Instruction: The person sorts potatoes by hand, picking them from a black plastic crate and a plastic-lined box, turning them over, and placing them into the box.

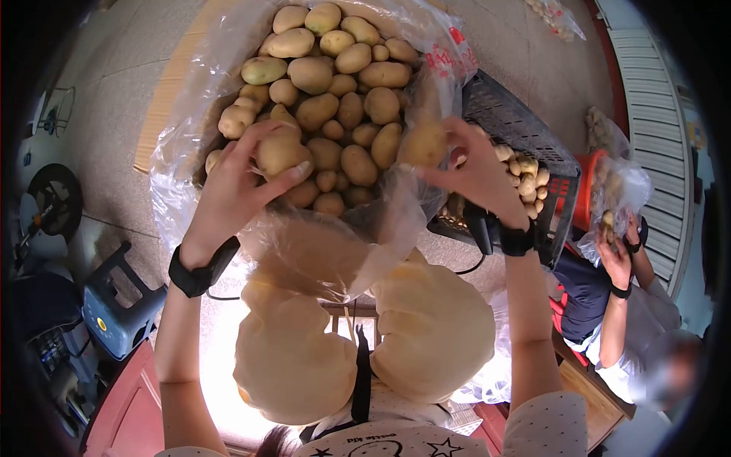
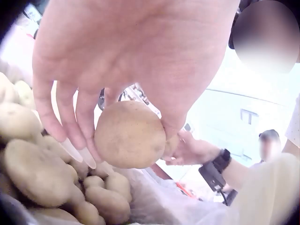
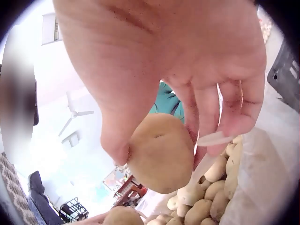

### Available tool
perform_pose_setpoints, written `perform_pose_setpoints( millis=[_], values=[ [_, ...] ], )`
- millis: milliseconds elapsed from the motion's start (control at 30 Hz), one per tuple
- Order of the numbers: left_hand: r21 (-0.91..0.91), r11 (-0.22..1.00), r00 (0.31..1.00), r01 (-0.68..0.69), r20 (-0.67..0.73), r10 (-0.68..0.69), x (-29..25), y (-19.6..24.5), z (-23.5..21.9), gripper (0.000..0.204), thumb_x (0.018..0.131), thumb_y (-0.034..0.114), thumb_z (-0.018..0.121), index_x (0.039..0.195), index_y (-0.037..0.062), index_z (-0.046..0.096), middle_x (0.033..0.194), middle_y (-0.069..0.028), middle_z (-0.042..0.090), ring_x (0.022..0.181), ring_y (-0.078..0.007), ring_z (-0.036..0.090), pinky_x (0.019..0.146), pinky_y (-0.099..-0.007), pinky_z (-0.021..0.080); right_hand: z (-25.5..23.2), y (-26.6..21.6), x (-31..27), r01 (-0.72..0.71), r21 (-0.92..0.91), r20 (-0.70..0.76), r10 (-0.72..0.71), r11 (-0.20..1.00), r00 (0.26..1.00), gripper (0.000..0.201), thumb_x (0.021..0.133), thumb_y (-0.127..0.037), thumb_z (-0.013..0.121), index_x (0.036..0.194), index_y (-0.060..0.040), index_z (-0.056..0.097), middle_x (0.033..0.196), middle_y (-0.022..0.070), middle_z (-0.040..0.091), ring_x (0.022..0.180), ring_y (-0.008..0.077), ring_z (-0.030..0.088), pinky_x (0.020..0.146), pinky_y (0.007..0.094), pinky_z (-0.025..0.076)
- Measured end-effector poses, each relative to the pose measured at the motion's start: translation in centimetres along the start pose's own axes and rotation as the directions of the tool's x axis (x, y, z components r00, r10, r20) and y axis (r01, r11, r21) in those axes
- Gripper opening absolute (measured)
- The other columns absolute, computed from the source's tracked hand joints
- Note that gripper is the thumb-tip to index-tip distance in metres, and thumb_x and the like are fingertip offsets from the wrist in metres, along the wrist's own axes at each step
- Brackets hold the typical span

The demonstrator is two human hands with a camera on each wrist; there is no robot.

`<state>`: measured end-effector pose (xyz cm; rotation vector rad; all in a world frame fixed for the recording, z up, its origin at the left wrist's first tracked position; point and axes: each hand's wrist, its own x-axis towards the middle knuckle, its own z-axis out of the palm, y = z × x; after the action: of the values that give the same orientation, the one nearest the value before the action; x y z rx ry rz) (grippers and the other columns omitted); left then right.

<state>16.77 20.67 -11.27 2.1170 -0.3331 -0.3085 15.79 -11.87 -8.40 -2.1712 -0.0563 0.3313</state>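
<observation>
Holding one potato apiece, both hands hover over the near edge of a heaped sack. The left hand [image 1: 228,194] curls fingers and thumb around a potato [image 1: 280,152] at about 7 o'clock of the pile, its grip closed snugly enough that the tuber sits against the fingers; the left wrist view shows that same potato [image 2: 130,135] pinched between thumb and fingertips, lifted free of the ones below. The right hand [image 1: 478,177] has its own potato [image 1: 423,143] at about 4 o'clock of the pile, thumb on one side and fingers on the other, seen close in the right wrist view [image 3: 161,152].

The clear plastic bag [image 1: 304,244] lies open with its mouth toward the person, which keeps the potato heap [image 1: 335,84] within reach. At 3 o'clock a dark crate [image 1: 525,129] holds smaller potatoes, just beside the right hand. Further right, a second person's hand [image 1: 613,255] grips another bag.
</observation>
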Motion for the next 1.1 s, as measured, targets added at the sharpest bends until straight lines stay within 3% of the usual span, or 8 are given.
perform_pose_setpoints(
  millis=[200, 267, 567, 600, 667, 767, 1000, 1100],
  values=[
    [-0.01, 0.986, 0.983, 0.166, -0.079, -0.166, -1.0, -0.4, -0.6, 0.059, 0.083, 0.03, 0.078, 0.133, 0.0115, 0.053, 0.114, -0.015, 0.065, 0.104, -0.0251, 0.063, 0.087, -0.0356, 0.05, 5.3, -1.3, 0.0, 0.32, -0.336, 0.28, -0.23, 0.886, 0.932, 0.06, 0.06, -0.035, 0.087, 0.105, -0.0034, 0.062, 0.098, 0.0098, 0.061, 0.099, 0.0273, 0.056, 0.083, 0.0358, 0.046],
    [-0.011, 0.99, 0.986, 0.137, -0.097, -0.138, -1.1, 0.0, -0.3, 0.06, 0.082, 0.03, 0.078, 0.133, 0.0114, 0.053, 0.114, -0.0153, 0.065, 0.104, -0.0256, 0.064, 0.087, -0.0359, 0.051, 7.6, -0.2, 0.0, 0.49, -0.686, 0.363, -0.33, 0.537, 0.871, 0.06, 0.055, -0.04, 0.086, 0.099, -0.0054, 0.065, 0.096, 0.0071, 0.063, 0.105, 0.0233, 0.053, 0.086, 0.0345, 0.041],
    [0.044, 0.993, 0.991, 0.107, -0.089, -0.103, -2.3, -0.3, 0.2, 0.059, 0.082, 0.024, 0.078, 0.133, 0.0074, 0.053, 0.113, -0.0135, 0.065, 0.098, -0.023, 0.065, 0.083, -0.0332, 0.052, 10.5, -0.2, -1.2, 0.508, -0.847, 0.439, -0.33, 0.16, 0.836, 0.033, 0.063, -0.035, 0.078, 0.083, -0.0093, 0.072, 0.094, 0.0036, 0.062, 0.104, 0.0211, 0.047, 0.088, 0.033, 0.036],
    [0.046, 0.994, 0.992, 0.097, -0.083, -0.093, -2.4, -0.3, 0.2, 0.058, 0.083, 0.019, 0.077, 0.133, 0.0046, 0.052, 0.115, -0.0103, 0.066, 0.097, -0.0182, 0.065, 0.082, -0.0304, 0.05, 10.0, -0.2, -1.1, 0.509, -0.846, 0.44, -0.332, 0.157, 0.835, 0.033, 0.063, -0.035, 0.078, 0.083, -0.0093, 0.072, 0.094, 0.0036, 0.062, 0.104, 0.0211, 0.047, 0.088, 0.033, 0.036],
    [0.044, 0.994, 0.991, 0.104, -0.085, -0.1, -2.4, -0.3, 0.2, 0.058, 0.082, 0.018, 0.077, 0.133, 0.0044, 0.052, 0.116, -0.0107, 0.066, 0.099, -0.0187, 0.065, 0.083, -0.0304, 0.051, 8.2, -1.1, -0.7, 0.476, -0.766, 0.39, -0.276, 0.431, 0.878, 0.025, 0.064, -0.033, 0.077, 0.077, -0.0122, 0.073, 0.093, 0.0023, 0.062, 0.104, 0.0206, 0.048, 0.086, 0.0333, 0.037],
    [0.023, 0.994, 0.991, 0.109, -0.075, -0.107, -2.5, -0.2, 0.1, 0.058, 0.083, 0.018, 0.077, 0.133, 0.0043, 0.052, 0.118, -0.0113, 0.065, 0.101, -0.0194, 0.065, 0.083, -0.0304, 0.051, 8.0, -0.8, -0.3, 0.527, -0.676, 0.347, -0.408, 0.515, 0.844, 0.021, 0.063, -0.031, 0.077, 0.074, -0.0135, 0.074, 0.094, 0.0009, 0.061, 0.104, 0.0203, 0.049, 0.085, 0.0338, 0.038],
    [-0.028, 0.996, 0.989, 0.082, -0.123, -0.085, -2.1, 0.0, 0.9, 0.058, 0.079, 0.027, 0.081, 0.128, 0.0078, 0.057, 0.104, -0.0168, 0.065, 0.096, -0.0255, 0.064, 0.079, -0.0344, 0.053, 9.1, 0.3, -1.8, 0.647, -0.659, 0.455, -0.482, 0.383, 0.749, 0.018, 0.068, -0.028, 0.074, 0.076, -0.0119, 0.075, 0.094, 0.0006, 0.058, 0.105, 0.0209, 0.048, 0.084, 0.0334, 0.039],
    [0.06, 0.996, 0.992, 0.07, -0.106, -0.064, -1.6, 0.5, 1.2, 0.059, 0.078, 0.029, 0.081, 0.128, 0.0076, 0.057, 0.103, -0.016, 0.065, 0.095, -0.027, 0.062, 0.08, -0.0351, 0.052, 8.9, 0.0, -1.9, 0.664, -0.679, 0.503, -0.46, 0.314, 0.732, 0.029, 0.071, -0.027, 0.072, 0.096, -0.0134, 0.074, 0.102, 0.0019, 0.055, 0.107, 0.0205, 0.047, 0.09, 0.0338, 0.039]
  ],
)
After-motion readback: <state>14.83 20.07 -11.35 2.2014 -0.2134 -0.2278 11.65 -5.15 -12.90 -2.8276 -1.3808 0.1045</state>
